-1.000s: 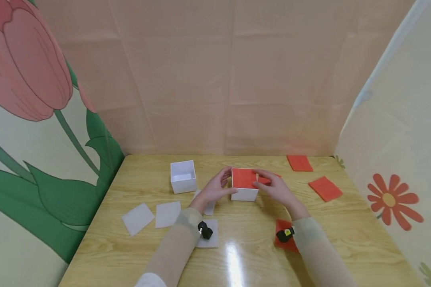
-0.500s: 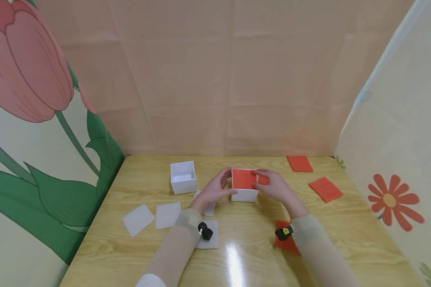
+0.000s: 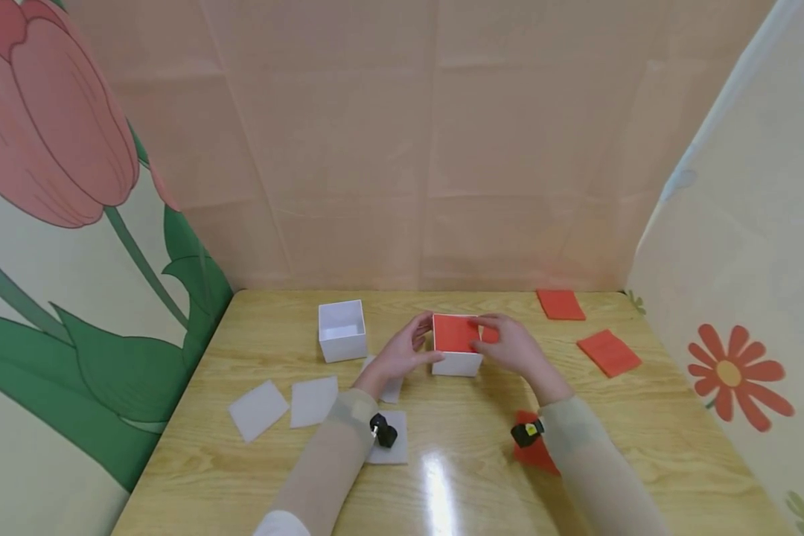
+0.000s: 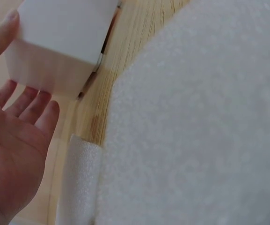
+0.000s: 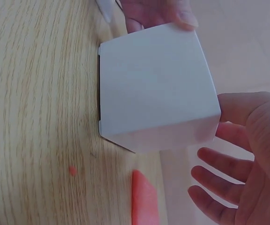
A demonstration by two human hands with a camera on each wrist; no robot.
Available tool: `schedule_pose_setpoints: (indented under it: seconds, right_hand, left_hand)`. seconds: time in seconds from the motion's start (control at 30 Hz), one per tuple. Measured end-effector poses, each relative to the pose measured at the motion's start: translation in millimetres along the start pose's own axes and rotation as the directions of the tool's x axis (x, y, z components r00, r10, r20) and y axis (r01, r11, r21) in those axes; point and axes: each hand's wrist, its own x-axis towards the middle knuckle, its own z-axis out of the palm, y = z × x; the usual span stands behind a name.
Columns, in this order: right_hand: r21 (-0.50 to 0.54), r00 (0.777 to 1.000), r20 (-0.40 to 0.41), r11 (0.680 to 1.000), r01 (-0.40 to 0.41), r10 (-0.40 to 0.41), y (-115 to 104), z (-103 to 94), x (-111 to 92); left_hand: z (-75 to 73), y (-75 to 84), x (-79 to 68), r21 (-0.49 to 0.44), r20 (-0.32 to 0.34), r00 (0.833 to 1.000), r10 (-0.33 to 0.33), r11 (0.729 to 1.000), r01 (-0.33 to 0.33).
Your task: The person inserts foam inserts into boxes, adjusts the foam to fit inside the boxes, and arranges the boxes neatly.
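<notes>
A white square box [image 3: 457, 364] stands in the middle of the table, with a flat red sheet [image 3: 454, 333] filling its top just inside the rim. My left hand [image 3: 400, 355] steadies the box from the left, thumb at the front corner and fingers along the side. In the left wrist view the thumb tip and fingertips meet the white walls. At the right rim, my right hand [image 3: 514, 348] touches the red sheet's edge with thumb and index finger. Its other fingers [image 5: 216, 183] spread loosely beside the box in the right wrist view.
A second white box [image 3: 343, 348], open-topped, stands at left. White foam squares [image 3: 313, 401] lie at front left. Red squares [image 3: 608, 353] lie on the right, another red piece [image 3: 490, 335] shows behind my right hand, and one [image 3: 536, 455] is partly under the right forearm.
The right hand has shifted slightly left at the box's rim, and the pale sliver seen between its fingers is no longer visible. The left hand and the box stay in place.
</notes>
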Motion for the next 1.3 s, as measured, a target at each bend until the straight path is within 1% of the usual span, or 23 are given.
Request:
schedule_pose_setpoints:
  seconds: [0.2, 0.33, 0.5, 0.63, 0.77, 0.93, 1.13, 1.3]
  right_hand:
    - [-0.038, 0.999, -0.014, 0.999, 0.028, -0.029, 1.0, 1.1, 4.8]
    - [-0.054, 0.996, -0.054, 0.996, 0.069, -0.071, 1.0, 2.7, 5.1]
    - [-0.067, 0.979, -0.129, 0.986, 0.15, -0.158, -2.2, 5.0, 6.9]
    - [-0.068, 0.968, -0.153, 0.979, 0.19, -0.198, -7.0, 5.7, 8.9]
    - [-0.087, 0.962, -0.152, 0.973, 0.216, -0.227, -9.9, 6.2, 11.2]
    - [-0.146, 0.955, -0.123, 0.957, 0.252, -0.271, -10.9, 6.8, 14.3]
    - [-0.185, 0.95, -0.101, 0.944, 0.273, -0.295, -12.0, 7.7, 18.2]
    - [-0.195, 0.954, -0.087, 0.944, 0.265, -0.286, -13.6, 9.0, 19.2]
  left_hand:
    - [-0.1, -0.1, 1.6, -0.004, 0.003, 1.0, 0.005, 1.0, -0.005]
    - [0.0, 0.2, 2.0, -0.003, 0.002, 1.0, 0.005, 1.0, -0.005]
    - [-0.2, 1.3, 2.1, 0.0, 0.0, 1.0, 0.005, 1.0, -0.005]
    - [-0.5, 1.9, 2.1, 0.004, -0.004, 1.0, 0.002, 1.0, -0.002]
    - [-0.3, 2.4, 1.8, 0.033, -0.003, 1.0, -0.009, 0.999, 0.009]
    - [-0.3, 1.7, 2.0, 0.064, 0.002, 1.0, -0.014, 0.998, 0.013]
    - [-0.6, 1.3, 2.0, 0.054, 0.001, 1.0, -0.012, 0.998, 0.012]
    - [-0.9, 2.1, 0.8, 0.049, 0.002, 1.0, -0.02, 0.999, 0.02]
